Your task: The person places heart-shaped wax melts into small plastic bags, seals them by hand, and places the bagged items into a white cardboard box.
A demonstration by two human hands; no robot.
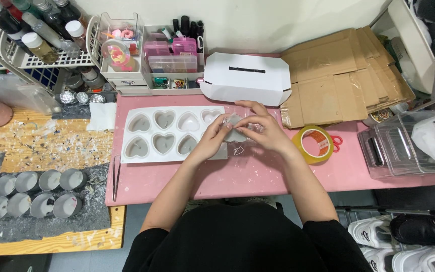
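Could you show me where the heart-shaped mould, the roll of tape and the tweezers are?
heart-shaped mould (149, 132): head view, on the white rim between the heart cavities.
roll of tape (304, 151): head view, on its yellowish left edge.
tweezers (116, 176): head view, midway along the thin metal arms.

Roll of tape (316, 144) sits on red scissors (335, 143) on the pink tabletop (258, 176), flattened cardboard (338, 70) and a white box (245, 78) behind, tweezers (116, 176) left, little round tins (26, 194) further left.
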